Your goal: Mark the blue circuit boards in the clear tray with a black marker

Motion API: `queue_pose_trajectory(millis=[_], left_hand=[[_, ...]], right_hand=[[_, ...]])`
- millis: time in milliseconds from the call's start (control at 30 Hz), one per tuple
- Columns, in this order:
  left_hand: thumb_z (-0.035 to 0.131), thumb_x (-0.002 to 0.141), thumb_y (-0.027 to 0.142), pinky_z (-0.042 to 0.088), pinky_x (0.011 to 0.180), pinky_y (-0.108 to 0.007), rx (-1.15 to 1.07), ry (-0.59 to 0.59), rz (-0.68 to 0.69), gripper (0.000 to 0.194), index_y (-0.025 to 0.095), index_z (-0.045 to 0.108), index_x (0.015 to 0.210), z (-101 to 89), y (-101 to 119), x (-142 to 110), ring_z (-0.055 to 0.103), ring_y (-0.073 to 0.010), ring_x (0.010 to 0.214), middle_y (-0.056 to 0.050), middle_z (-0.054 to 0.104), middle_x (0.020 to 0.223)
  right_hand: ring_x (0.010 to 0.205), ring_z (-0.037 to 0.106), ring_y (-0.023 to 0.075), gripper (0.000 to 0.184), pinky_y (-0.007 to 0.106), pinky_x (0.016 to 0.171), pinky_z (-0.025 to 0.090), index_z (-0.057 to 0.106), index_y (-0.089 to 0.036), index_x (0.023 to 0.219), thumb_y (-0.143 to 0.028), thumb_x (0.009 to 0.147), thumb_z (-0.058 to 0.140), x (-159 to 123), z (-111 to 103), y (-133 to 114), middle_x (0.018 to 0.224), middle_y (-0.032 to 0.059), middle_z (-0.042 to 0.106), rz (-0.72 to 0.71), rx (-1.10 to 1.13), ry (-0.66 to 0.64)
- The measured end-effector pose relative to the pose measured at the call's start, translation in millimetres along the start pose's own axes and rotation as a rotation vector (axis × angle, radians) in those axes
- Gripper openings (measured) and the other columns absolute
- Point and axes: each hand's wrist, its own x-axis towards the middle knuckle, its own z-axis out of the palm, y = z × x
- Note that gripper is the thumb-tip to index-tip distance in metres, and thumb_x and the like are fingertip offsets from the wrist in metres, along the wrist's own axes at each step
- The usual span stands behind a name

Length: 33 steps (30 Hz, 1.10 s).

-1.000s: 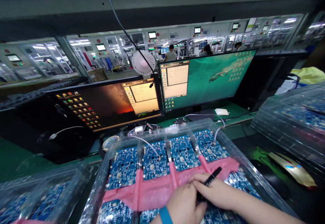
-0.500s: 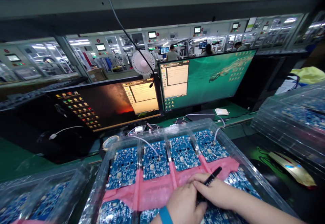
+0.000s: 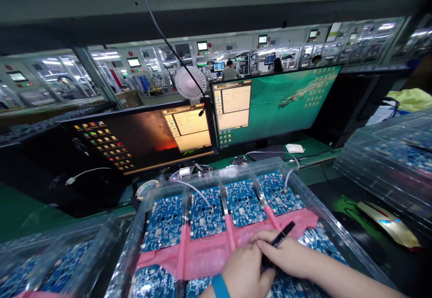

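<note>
Head view: the right hand (image 3: 286, 254) pinches a black pen (image 3: 284, 233); the left hand (image 3: 245, 268) presses against it, finger grip hidden. Beneath, blue boards (image 3: 206, 222) fill the tray (image 3: 332, 223): two back-row ones apparently cabled, two others seemingly unplugged.

The lower end of the black pen (image 3: 283, 235) disappears within the right hand (image 3: 286, 254), so I can't see its tip. Some fingers of the left hand (image 3: 241, 268) are hidden too, and nearer circuit boards (image 3: 288, 286) lie partly covered. The bottom edge cuts off the wristband (image 3: 220, 286) and clear tray (image 3: 126, 249); the right edge cuts off stacked trays (image 3: 366, 154). Small print on the right monitor (image 3: 286, 106) is unreadable, and its frame hides people's (image 3: 230, 74) lower bodies.
</note>
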Motion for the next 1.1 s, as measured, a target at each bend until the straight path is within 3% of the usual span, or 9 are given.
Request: queue_pose_trajectory(millis=[1100], left_hand=[[0.047,0.074,0.028,0.040,0.086,-0.034,-0.003,0.015,0.021,0.042,0.017,0.046,0.114,-0.8,0.1,-0.4,0.052,-0.0239,0.097,-0.007,0.057,0.109]], right_hand=[[0.088,0.054,0.0129,0.024,0.025,0.085,0.040,0.062,-0.021,0.096,-0.023,0.085,0.041,1.0,-0.6,-0.4,0.096,-0.0009,0.060,-0.009,0.013,0.002]])
